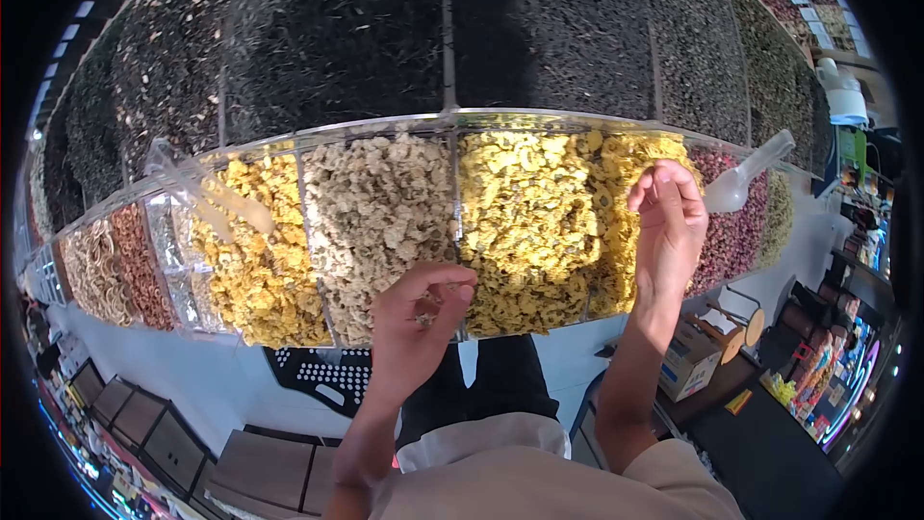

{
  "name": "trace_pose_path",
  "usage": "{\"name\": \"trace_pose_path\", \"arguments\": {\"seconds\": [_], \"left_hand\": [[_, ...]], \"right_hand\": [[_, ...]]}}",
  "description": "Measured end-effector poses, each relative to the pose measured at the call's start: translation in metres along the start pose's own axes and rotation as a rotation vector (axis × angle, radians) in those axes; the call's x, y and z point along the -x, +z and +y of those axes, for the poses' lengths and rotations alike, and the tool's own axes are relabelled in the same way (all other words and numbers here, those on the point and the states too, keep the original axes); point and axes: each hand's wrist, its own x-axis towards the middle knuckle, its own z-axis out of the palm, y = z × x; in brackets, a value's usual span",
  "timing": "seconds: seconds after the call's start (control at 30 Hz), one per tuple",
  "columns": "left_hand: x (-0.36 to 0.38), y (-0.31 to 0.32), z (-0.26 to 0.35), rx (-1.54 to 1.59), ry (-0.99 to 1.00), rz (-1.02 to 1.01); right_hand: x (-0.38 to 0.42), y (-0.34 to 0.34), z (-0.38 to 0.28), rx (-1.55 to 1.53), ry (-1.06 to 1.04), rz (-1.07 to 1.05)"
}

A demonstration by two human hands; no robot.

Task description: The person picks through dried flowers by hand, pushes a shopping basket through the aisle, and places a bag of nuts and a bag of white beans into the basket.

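Observation:
My left hand (414, 323) is curled over the front of the bin of pale, cream dried flowers (380, 193), near the divider to the yellow ones. Its thumb and forefinger come close together, with small greenish bits showing between them. My right hand (671, 221) is raised over the right-hand yellow flower bin, palm side toward me. Its fingers bend in to meet the thumb, and whatever is in them is too small or hidden to make out. Bright yellow dried flowers (525, 202) fill the bin between my hands.
Dark loose tea leaves (577, 29) fill the larger bins behind. A clear scoop (746, 173) rests on dark pink buds (731, 231) at right; more scoops (212, 193) lie over orange-yellow flowers (255, 279) at left. A perforated black chair (322, 376) and a cardboard box (688, 361) stand below.

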Motion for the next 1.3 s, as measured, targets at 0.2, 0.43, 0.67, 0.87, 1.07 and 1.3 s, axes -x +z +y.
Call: {"name": "trace_pose_path", "arguments": {"seconds": [0.2, 0.43, 0.67, 0.87, 1.07, 1.3], "left_hand": [[0.0, -0.001, -0.001, -0.003, 0.005, -0.017], [0.003, 0.0, -0.002, 0.027, -0.069, -0.036], [0.001, 0.009, -0.008, 0.022, -0.034, -0.024], [-0.026, 0.022, 0.0, -0.257, 0.028, 0.007], [-0.074, 0.037, -0.002, -0.589, 0.312, 0.094], [-0.126, 0.068, -0.022, -0.733, 0.574, -0.09]], "right_hand": [[0.014, 0.002, 0.009, 0.262, 0.081, -0.021], [0.024, 0.007, 0.025, 0.528, 0.018, -0.125], [0.02, 0.012, 0.027, 0.801, -0.063, -0.104], [0.016, 0.014, 0.027, 1.016, -0.17, -0.169], [0.019, 0.007, 0.033, 1.11, -0.313, -0.212], [-0.003, 0.023, 0.041, 1.197, -0.589, -0.329]]}}
